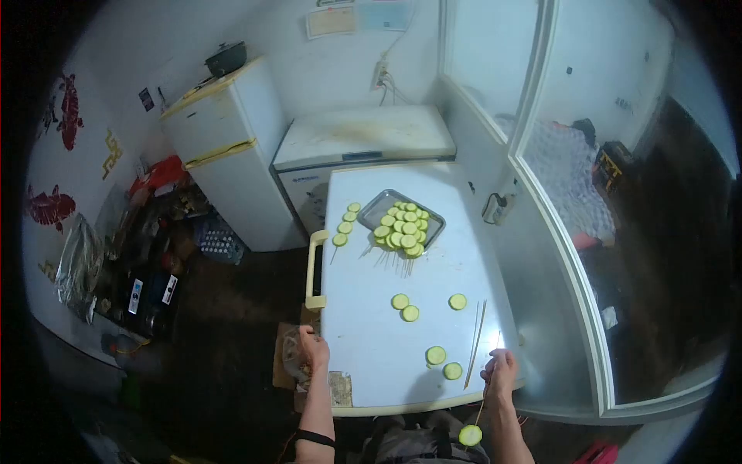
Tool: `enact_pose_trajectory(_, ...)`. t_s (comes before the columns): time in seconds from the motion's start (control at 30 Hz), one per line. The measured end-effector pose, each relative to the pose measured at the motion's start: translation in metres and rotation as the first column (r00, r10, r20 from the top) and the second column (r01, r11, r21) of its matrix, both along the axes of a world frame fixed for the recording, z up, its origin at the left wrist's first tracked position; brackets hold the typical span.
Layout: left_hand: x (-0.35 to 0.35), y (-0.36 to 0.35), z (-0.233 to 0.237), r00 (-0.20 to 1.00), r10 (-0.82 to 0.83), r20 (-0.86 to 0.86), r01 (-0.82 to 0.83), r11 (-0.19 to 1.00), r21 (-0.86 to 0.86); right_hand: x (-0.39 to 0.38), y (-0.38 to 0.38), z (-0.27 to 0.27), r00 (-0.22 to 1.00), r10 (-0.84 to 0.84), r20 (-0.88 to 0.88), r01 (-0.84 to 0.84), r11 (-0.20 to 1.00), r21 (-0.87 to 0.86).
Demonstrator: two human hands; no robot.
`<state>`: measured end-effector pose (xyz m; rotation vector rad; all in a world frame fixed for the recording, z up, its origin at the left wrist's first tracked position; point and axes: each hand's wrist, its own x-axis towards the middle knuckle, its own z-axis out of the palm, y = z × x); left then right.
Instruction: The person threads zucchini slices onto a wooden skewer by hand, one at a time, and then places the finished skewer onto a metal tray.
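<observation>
My right hand (500, 371) is closed on a thin wooden skewer at the near right corner of the white chest freezer top (371, 340). One green cucumber slice (469, 435) is threaded on the skewer's low end, hanging below the freezer's edge. My left hand (313, 348) reaches down past the freezer's left edge toward a bag; whether it holds anything is unclear. Loose cucumber slices (443, 363) lie near my right hand, with more (405, 307) further up. Spare skewers (475, 342) lie beside them.
A metal tray (372, 209) holds several finished cucumber skewers; one more skewer (345, 223) lies to its left. Behind stand a second chest freezer (363, 139) and a white fridge (224, 147). Cluttered goods fill the left floor. A glass partition (556, 232) runs along the right.
</observation>
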<state>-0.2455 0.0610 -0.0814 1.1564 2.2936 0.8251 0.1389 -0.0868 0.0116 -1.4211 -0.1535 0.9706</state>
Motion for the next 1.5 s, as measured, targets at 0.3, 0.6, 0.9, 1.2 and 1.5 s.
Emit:
enact_pose_trajectory(0.3,0.186,0.029,-0.011,0.869,-0.487,-0.091,0.494,0.865,0.086,0.032,-0.012,-0.024,0.994,0.023,-0.111,-0.024,1.0,-0.012)
enact_pose_trajectory(0.6,0.242,0.054,-0.06,0.863,-0.408,-0.299,0.436,0.899,0.03,0.059,-0.028,-0.013,0.988,0.032,-0.152,-0.047,0.994,-0.099)
enact_pose_trajectory(0.9,0.228,0.014,0.055,-0.508,0.164,0.846,0.188,0.979,-0.077,0.022,0.025,0.019,0.961,0.2,-0.191,-0.192,0.98,0.058)
enact_pose_trajectory(1.2,0.226,-0.015,0.078,-0.657,0.152,0.738,0.004,0.98,-0.199,-0.078,0.021,0.056,0.871,0.477,-0.12,-0.463,0.877,0.13)
enact_pose_trajectory(1.5,0.209,-0.022,0.072,-0.615,0.106,0.782,0.011,0.992,-0.125,-0.103,0.012,0.046,0.861,0.508,0.005,-0.505,0.854,0.128)
